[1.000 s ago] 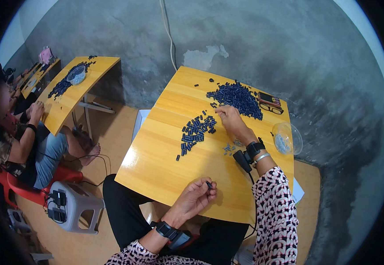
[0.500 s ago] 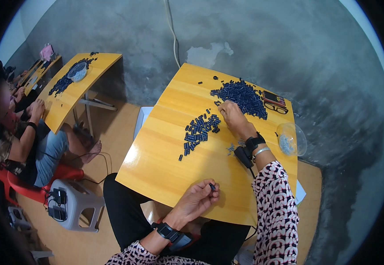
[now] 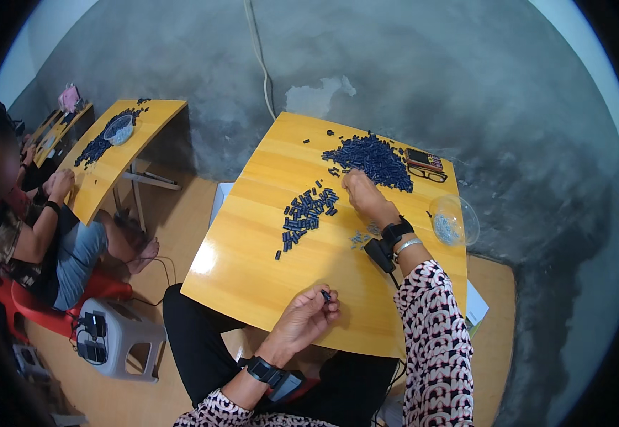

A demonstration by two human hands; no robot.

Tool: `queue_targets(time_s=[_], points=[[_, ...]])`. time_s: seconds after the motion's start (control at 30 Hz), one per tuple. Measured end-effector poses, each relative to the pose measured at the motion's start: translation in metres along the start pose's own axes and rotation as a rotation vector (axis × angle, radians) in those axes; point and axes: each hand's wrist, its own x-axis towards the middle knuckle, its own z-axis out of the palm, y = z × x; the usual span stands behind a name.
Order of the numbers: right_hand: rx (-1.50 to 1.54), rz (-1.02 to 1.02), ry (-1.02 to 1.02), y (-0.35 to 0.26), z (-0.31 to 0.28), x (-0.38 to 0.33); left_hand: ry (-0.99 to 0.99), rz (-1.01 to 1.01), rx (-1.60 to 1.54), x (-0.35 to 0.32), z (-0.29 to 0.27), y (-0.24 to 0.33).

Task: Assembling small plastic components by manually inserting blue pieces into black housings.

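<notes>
My left hand (image 3: 304, 322) is held over the near edge of the yellow table, pinching a small dark plastic piece (image 3: 326, 294) between thumb and fingers. My right hand (image 3: 366, 196) reaches to the near-left edge of a large pile of dark plastic pieces (image 3: 375, 161). Its fingertips are pressed together, and whatever they hold, if anything, is too small to make out. To the left of that hand lies a looser heap of similar dark pieces (image 3: 308, 211). A few tiny pale bits (image 3: 358, 240) are scattered near my right wrist.
A clear round tub (image 3: 446, 228) with pale small parts stands at the table's right. Behind it lie glasses (image 3: 427, 174) and a phone-like device (image 3: 423, 159). A black corded device (image 3: 378, 254) rests beside my right wrist. Another person sits left at a second table (image 3: 143, 129).
The whole view has shifted slightly, so the table appears a little further left and lower. Both hands keep nearly the same positions and grips over the table.
</notes>
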Motion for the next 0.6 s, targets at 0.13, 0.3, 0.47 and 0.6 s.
queue_targets(time_s=[0.13, 0.3, 0.47, 0.6], points=[[0.010, 0.123, -0.122, -0.009, -0.008, 0.001, 0.017, 0.017, 0.023, 0.000, 0.001, 0.000], [-0.016, 0.133, -0.087, -0.022, -0.011, -0.009, 0.026, 0.029, 0.037, 0.001, 0.001, -0.002], [-0.108, 0.128, -0.107, -0.029, -0.010, -0.009, -0.013, 0.034, 0.024, 0.002, -0.003, -0.002], [-0.094, 0.110, -0.029, -0.030, -0.012, -0.010, -0.018, 0.046, 0.033, 0.002, 0.000, -0.003]])
